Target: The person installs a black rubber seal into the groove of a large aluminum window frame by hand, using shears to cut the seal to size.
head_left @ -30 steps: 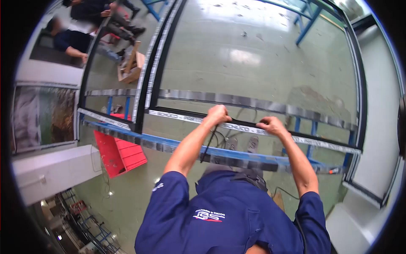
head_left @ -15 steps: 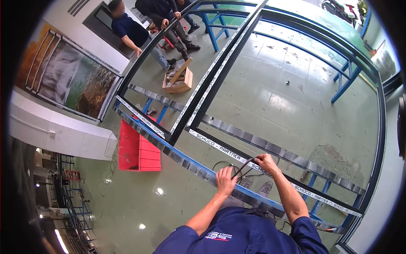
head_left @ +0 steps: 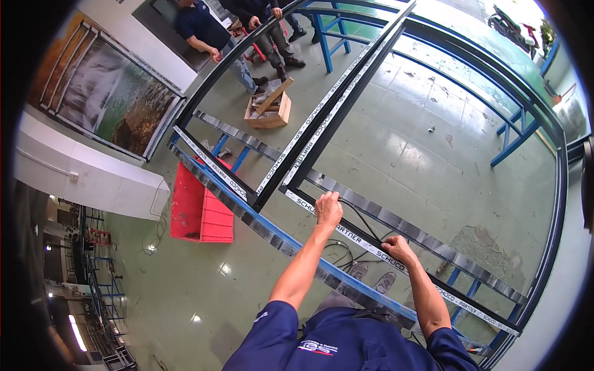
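Note:
A large black window frame [head_left: 331, 224] with white "SCHUCO - PARTNER" tape lies flat across blue trestles. A thin black rubber gasket strip [head_left: 361, 217] runs between my two hands above the near bar of this frame. My left hand [head_left: 329, 209] pinches the strip's far stretch, close to the frame's inner edge. To its right, my right hand [head_left: 401, 250] is closed on the strip right at the bar, and its fingertips are partly hidden. Loose loops of the black strip [head_left: 337, 252] hang below the bar, near my shoes.
A blue trestle beam [head_left: 281, 237] passes between me and the frame. On the floor are a red plastic crate [head_left: 201, 207] and a wooden box [head_left: 270, 114] of scraps. Two people [head_left: 201, 31] stand at the frame's far left side, and further legs show behind them.
My left hand has moved forward and over the frame's near bar, stretching the strip between my hands. My right hand has lowered slightly onto the bar. The view has shifted a little.

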Motion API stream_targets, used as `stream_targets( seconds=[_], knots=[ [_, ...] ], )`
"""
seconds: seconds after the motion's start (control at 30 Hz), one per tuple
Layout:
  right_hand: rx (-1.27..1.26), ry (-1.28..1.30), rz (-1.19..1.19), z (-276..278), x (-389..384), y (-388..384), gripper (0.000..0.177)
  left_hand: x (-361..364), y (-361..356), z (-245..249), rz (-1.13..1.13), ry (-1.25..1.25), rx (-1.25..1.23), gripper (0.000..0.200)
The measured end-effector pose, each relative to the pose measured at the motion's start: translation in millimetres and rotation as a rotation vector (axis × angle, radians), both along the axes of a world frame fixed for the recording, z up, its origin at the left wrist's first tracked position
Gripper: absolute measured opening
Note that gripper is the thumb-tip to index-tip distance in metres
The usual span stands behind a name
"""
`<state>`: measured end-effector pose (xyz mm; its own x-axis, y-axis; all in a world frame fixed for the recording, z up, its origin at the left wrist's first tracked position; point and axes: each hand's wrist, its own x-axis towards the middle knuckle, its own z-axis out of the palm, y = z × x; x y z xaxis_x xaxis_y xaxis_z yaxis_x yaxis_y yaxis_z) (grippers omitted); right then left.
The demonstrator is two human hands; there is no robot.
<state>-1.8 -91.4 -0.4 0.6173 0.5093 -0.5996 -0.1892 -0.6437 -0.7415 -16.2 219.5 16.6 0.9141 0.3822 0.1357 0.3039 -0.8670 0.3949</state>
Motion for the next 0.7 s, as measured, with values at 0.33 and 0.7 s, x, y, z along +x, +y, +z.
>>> stream_targets(
  seconds=[0.33,0.7],
  knots=[
    [0.117,0.030,-0.156,-10,-10,-1,0.028,-5,-26,-19,0.131,-0.189,0.107,0.013],
    [0.087,0.006,-0.142,-16,-7,4,0.024,-3,-30,-20,0.153,-0.059,0.150,0.015]
  ],
)
